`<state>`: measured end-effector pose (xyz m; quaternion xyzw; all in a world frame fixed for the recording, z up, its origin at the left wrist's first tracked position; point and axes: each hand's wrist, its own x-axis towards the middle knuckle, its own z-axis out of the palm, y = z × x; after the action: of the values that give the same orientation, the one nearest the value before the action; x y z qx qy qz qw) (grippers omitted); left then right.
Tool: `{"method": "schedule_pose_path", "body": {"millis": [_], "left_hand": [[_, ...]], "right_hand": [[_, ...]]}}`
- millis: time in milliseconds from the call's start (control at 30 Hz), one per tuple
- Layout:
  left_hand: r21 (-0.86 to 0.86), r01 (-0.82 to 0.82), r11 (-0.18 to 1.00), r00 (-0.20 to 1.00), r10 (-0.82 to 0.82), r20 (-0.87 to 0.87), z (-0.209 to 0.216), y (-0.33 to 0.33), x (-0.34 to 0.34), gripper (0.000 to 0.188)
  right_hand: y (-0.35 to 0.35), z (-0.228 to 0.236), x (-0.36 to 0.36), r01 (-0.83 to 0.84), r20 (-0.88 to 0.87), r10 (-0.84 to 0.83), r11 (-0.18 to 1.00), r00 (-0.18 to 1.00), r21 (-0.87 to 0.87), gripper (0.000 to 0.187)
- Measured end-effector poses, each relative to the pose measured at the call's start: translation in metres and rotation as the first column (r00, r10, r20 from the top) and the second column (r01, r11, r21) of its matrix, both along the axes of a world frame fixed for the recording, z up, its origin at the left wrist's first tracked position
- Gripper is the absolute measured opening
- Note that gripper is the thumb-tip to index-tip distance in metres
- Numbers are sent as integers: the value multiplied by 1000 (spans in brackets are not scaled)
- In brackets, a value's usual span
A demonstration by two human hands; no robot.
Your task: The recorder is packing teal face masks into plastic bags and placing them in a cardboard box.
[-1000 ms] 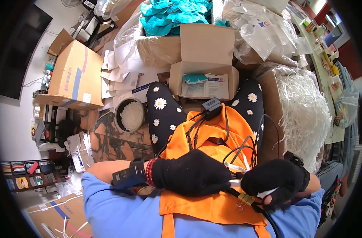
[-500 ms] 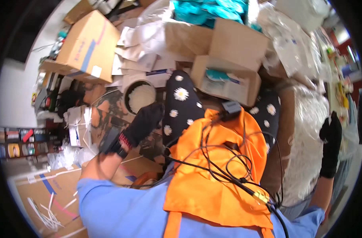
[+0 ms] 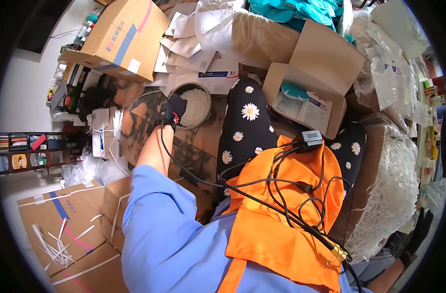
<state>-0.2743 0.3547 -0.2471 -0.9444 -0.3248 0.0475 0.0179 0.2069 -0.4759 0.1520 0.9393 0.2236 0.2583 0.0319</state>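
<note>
My left hand [image 3: 175, 108], in a black glove, reaches to the left rim of a round dark bucket [image 3: 209, 100]. Its fingers look curled in; anything inside them is hidden. Small white bits [image 3: 194, 105] fill the bucket. Off at the far right edge is my right hand [image 3: 419, 230], also gloved in black, low beside a pile of clear plastic strips [image 3: 386, 190]. Its fingers are too dark to make out. Between my knees stands an open cardboard box [image 3: 325, 58] with a teal cup-shaped mask [image 3: 295, 91] and a clear printed packet [image 3: 313, 112] inside.
Teal masks [image 3: 301, 10] heap up in a lined carton at the back. Flat white packets [image 3: 186, 44] lie beside a large carton [image 3: 130, 34]. Strapped cartons [image 3: 81, 215] stand at lower left. Cables [image 3: 281, 183] cross my orange apron [image 3: 267, 239], running to my left wrist.
My left hand has moved forward from beside my knee to the bucket. My right hand has dropped lower and farther right. The view has shifted left.
</note>
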Motion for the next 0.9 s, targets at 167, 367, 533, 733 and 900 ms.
{"method": "schedule_pose_path", "body": {"millis": [167, 367, 533, 733, 900], "left_hand": [[-17, 36, 999, 985, -39, -170, 18, 8, 24, 22], [-94, 76, 993, 985, -60, 163, 61, -17, 96, 20], [137, 373, 918, 682, -371, 631, 134, -91, 218, 20], [-214, 620, 755, 733, -460, 502, 112, -192, 293, 15], [-192, 598, 778, 766, -485, 422, 62, -231, 295, 20]], "right_hand": [[-101, 12, 57, 321, -476, -493, 859, 728, -398, 35], [-54, -5, 61, -263, -73, 279, 949, 958, 175, 30], [209, -69, 9, -351, -358, 463, 875, 811, 334, 21], [410, -219, -29, -490, -743, 371, 869, 557, 67, 29], [463, -308, -52, -229, -832, 124, 973, 541, -4, 67]]}}
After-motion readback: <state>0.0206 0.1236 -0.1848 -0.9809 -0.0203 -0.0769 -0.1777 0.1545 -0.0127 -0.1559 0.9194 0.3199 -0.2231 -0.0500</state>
